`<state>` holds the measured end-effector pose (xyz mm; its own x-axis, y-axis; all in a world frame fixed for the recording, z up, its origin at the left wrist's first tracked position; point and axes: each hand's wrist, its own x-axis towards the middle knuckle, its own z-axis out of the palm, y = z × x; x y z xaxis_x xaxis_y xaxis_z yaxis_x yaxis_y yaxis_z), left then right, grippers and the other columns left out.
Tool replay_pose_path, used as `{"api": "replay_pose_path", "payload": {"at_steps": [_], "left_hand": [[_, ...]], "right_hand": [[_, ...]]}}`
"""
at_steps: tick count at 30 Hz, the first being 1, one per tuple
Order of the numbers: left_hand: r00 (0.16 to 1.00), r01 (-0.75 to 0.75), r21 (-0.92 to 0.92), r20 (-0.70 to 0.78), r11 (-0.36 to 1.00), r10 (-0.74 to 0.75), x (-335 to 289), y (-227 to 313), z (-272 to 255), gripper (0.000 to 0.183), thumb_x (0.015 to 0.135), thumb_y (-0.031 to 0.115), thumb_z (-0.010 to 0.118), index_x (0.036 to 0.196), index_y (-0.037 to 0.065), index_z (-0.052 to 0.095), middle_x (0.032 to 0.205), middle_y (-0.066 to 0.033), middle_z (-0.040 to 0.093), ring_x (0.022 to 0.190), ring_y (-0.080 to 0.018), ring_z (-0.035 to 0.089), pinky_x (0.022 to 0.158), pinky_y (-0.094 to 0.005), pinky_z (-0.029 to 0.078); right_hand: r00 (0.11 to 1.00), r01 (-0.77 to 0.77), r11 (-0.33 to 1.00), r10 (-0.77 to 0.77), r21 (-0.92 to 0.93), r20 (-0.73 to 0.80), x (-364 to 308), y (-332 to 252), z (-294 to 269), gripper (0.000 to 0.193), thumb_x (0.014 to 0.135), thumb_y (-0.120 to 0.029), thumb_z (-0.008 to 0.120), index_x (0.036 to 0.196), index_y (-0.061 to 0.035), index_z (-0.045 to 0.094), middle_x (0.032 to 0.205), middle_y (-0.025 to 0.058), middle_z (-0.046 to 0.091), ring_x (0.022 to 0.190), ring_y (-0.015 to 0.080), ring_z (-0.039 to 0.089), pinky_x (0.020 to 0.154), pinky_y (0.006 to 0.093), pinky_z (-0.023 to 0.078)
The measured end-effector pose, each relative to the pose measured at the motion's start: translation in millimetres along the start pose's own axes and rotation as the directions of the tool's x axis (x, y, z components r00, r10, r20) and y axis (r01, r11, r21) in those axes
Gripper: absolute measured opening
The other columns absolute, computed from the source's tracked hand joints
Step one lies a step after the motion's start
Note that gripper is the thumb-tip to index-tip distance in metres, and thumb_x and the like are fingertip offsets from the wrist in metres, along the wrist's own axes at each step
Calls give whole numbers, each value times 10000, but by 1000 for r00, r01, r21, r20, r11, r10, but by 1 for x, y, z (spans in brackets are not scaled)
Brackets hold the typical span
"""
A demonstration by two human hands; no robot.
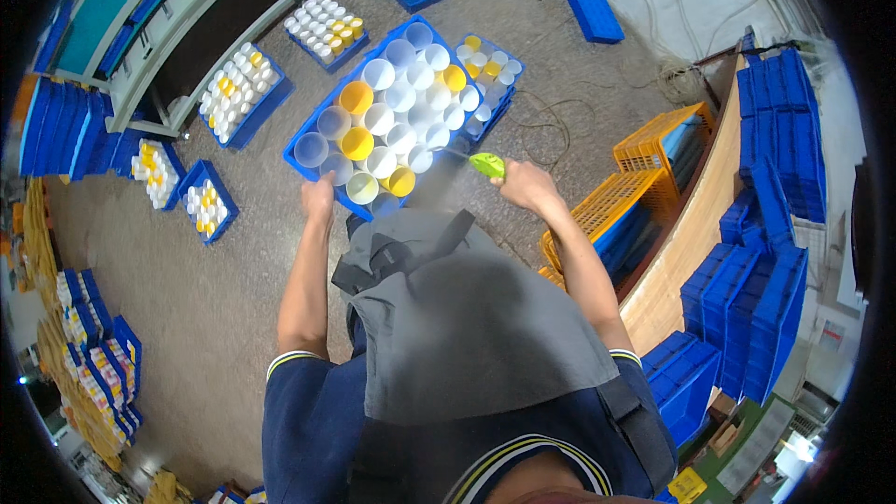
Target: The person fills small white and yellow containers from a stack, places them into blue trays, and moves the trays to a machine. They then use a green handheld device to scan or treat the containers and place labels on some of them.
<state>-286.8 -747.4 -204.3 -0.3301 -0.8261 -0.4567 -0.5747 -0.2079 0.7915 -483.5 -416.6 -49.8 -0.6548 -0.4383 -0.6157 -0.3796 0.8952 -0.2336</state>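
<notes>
A blue tray [297, 166] full of round open cups is in front of me. Most are white or translucent, like this white cup [401, 96]; several are yellow, such as this yellow cup [357, 143]. At the tray's near left edge, my left hand [319, 194] is closed on the rim, its fingertips partly hidden. My right hand [527, 185] grips a bright green tool [487, 165] with a thin nozzle pointing left at the cups near the tray's right edge. A pale haze lies near the nozzle; I cannot tell whether it is spray.
Beyond it, another blue tray of cups [485, 65] stands close by. More filled trays [245, 93] line the floor at left. Orange crates [644, 187] stand to my right, before a wooden board [686, 252] and stacked blue trays [747, 308]. Loose cord [560, 131] lies on the floor.
</notes>
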Motion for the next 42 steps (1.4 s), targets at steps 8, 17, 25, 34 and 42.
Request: {"api": "replay_pose_path", "payload": {"at_steps": [8,17,25,34,42], "left_hand": [[979,174,316,-157,933,-130,25,18,21,467,762,287,601,1019,-88,707,1077,-292,687,1047,-399,673,899,-450,501],[965,206,277,-214,938,-149,22,20,23,434,766,247,567,972,-110,704,1058,-309,683,1033,-429,663,908,-466,500],[968,123,352,-250,928,-33,-16,39,26,590,802,262,645,1268,-70,502,1123,-299,662,1090,-453,630,978,-488,469],[981,57,360,-192,931,14,-2,25,21,535,811,313,688,1169,-81,628,1062,-295,690,1025,-424,667,917,-475,487],[996,89,-118,15,989,-88,24,-5,-3,265,842,168,711,962,-69,709,886,-117,716,792,-203,667,697,-362,501]], "right_hand": [[982,166,985,-161,-43,102,-11,-40,25,388,914,-333,604,1023,23,715,1011,269,697,993,417,676,856,489,539],[959,284,959,-284,22,17,-15,-52,27,362,939,-287,587,1113,30,604,917,275,691,913,437,676,807,514,527],[915,393,920,-392,-7,-95,-15,-83,4,300,939,-255,587,1063,19,591,856,260,687,854,430,676,760,527,514],[872,452,890,-454,-59,-184,-35,-85,-16,316,935,-241,596,1077,40,565,794,254,680,789,421,681,702,528,521],[929,177,977,-207,-122,-306,-46,-26,-33,339,930,-243,609,1124,32,568,778,257,685,753,420,693,674,514,539]]}}
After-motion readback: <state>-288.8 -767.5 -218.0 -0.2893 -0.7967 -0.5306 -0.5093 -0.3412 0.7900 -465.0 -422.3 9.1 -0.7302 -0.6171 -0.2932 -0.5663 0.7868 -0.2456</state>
